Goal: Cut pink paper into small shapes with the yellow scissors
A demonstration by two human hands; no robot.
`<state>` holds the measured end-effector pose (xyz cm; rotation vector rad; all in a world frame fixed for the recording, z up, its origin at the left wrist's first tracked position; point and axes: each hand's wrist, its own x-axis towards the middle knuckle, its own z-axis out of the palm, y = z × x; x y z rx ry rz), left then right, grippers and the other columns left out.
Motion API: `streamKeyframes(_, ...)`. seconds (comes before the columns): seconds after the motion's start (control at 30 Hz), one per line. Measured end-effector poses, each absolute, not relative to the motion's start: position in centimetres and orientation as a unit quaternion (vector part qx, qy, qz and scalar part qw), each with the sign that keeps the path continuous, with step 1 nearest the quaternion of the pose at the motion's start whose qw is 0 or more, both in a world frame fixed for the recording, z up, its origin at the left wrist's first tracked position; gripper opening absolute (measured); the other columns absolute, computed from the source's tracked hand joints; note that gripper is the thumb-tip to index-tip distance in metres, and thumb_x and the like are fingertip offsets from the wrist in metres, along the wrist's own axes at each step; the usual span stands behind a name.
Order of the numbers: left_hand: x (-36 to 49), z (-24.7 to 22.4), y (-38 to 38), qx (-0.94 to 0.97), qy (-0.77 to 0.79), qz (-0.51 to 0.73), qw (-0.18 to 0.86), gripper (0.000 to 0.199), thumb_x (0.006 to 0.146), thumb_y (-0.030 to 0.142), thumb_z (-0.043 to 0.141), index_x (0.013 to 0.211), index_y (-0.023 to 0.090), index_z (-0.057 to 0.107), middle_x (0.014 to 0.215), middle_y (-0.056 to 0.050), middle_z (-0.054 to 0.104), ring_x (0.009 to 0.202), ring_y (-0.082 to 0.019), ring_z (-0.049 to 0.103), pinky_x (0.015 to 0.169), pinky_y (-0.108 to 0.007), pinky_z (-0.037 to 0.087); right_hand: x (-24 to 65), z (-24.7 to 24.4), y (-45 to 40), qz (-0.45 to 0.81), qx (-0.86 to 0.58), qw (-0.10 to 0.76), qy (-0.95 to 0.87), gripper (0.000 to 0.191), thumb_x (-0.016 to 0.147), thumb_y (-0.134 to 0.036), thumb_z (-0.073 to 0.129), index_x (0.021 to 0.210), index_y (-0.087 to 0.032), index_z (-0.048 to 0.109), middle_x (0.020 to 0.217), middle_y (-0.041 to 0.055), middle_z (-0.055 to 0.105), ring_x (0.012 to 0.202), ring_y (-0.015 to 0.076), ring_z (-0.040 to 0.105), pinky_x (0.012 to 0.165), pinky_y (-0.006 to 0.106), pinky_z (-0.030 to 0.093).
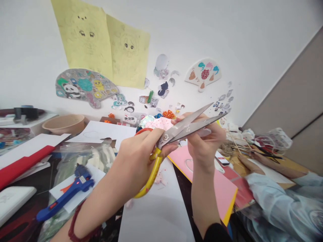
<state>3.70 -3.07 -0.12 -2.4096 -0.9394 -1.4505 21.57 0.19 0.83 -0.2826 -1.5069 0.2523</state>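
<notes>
First, a blue glue gun (73, 190) lies across a small white card (99, 174). Next, the left hand (137, 153) is wrapped round parted, yellow-handled scissors (166, 137), raised above white paper (153, 215). Beside them, the right hand (205, 144) curls; whether it grips anything, one cannot tell. Rightmost, a co-worker's pale sleeve (272, 201) shows.

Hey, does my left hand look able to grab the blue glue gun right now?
Probably not as it stands: your left hand is holding the yellow-handled scissors. With those set down, likely yes, since the glue gun lies beside your left forearm with nothing visible covering it.
</notes>
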Motion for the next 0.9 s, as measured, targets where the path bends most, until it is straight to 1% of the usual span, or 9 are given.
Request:
streamKeyframes(0.1,3.7,0.2,-3.1,-0.816,-0.336,-0.461,0.092,0.029,0.102,0.033,0.059,0.078,0.021,0.046,0.060,0.007,0.039,0.050,-0.011,0.033,0.051,-0.021,0.030,22.0,0.9,0.4,0.105,-0.113,0.705,-0.692,0.008,0.083,-0.030,0.082,0.083,-0.026,0.076,0.091,0.0029,0.082,0.089,0.0251,0.079,0.081,0.043,0.067)
streamKeyframes(0.2,3.7,0.4,-3.1,-0.818,-0.338,-0.454,0.098,0.031,0.102,0.035,0.058,0.077,0.021,0.045,0.060,0.008,0.038,0.050,-0.010,0.032,0.051,-0.020,0.030,22.3,1.0,0.6,0.107,-0.096,0.699,-0.700,0.004,0.083,-0.026,0.082,0.086,-0.026,0.078,0.092,0.0022,0.082,0.087,0.0244,0.079,0.080,0.042,0.067)
streamKeyframes(0.33,3.7,0.4,-3.2,-0.820,-0.336,-0.451,0.103,0.035,0.102,0.038,0.058,0.076,0.021,0.042,0.059,0.009,0.035,0.050,-0.010,0.030,0.050,-0.020,0.028,22.9,1.0,0.9,0.097,-0.081,0.693,-0.709,0.007,0.082,-0.023,0.083,0.087,-0.026,0.080,0.093,0.0018,0.082,0.086,0.0235,0.079,0.077,0.040,0.067)
streamKeyframes(0.53,3.8,0.3,-3.3,-0.821,-0.327,-0.452,0.119,0.040,0.102,0.037,0.059,0.074,0.022,0.035,0.060,0.009,0.027,0.050,-0.009,0.023,0.048,-0.020,0.025,23.6,1.2,1.2,0.084,-0.055,0.679,-0.727,0.012,0.082,-0.017,0.081,0.088,-0.027,0.081,0.091,0.0004,0.082,0.083,0.0225,0.079,0.073,0.039,0.066)
streamKeyframes(0.6,3.8,0.2,-3.3,-0.821,-0.327,-0.451,0.123,0.041,0.102,0.038,0.059,0.073,0.022,0.034,0.060,0.009,0.025,0.050,-0.009,0.022,0.048,-0.020,0.024,23.8,1.2,1.2,0.077,-0.062,0.674,-0.732,0.012,0.082,-0.018,0.081,0.090,-0.027,0.081,0.091,0.0007,0.083,0.083,0.0221,0.078,0.072,0.038,0.066)
streamKeyframes(0.67,3.8,0.2,-3.3,-0.823,-0.326,-0.448,0.124,0.041,0.102,0.038,0.058,0.073,0.022,0.035,0.059,0.009,0.024,0.050,-0.009,0.022,0.047,-0.020,0.024,24.0,1.2,1.1,0.067,-0.079,0.669,-0.736,0.012,0.082,-0.020,0.082,0.091,-0.027,0.082,0.091,0.0008,0.083,0.082,0.0214,0.078,0.073,0.037,0.064)
streamKeyframes(0.8,3.7,0.3,-3.3,-0.825,-0.330,-0.441,0.125,0.041,0.103,0.040,0.057,0.072,0.021,0.036,0.058,0.009,0.027,0.048,-0.008,0.025,0.047,-0.019,0.025,24.5,1.0,1.1,0.069,-0.083,0.662,-0.742,0.019,0.081,-0.015,0.081,0.094,-0.028,0.082,0.093,-0.0001,0.083,0.084,0.0203,0.077,0.075,0.037,0.064)
streamKeyframes(0.9,3.6,0.4,-3.2,-0.830,-0.321,-0.435,0.139,0.043,0.104,0.043,0.054,0.071,0.020,0.039,0.055,0.009,0.029,0.046,-0.008,0.026,0.046,-0.019,0.024,25.0,0.9,1.2,0.082,-0.092,0.653,-0.747,0.020,0.081,-0.015,0.081,0.096,-0.029,0.082,0.096,-0.0001,0.082,0.086,0.0208,0.078,0.076,0.037,0.064)
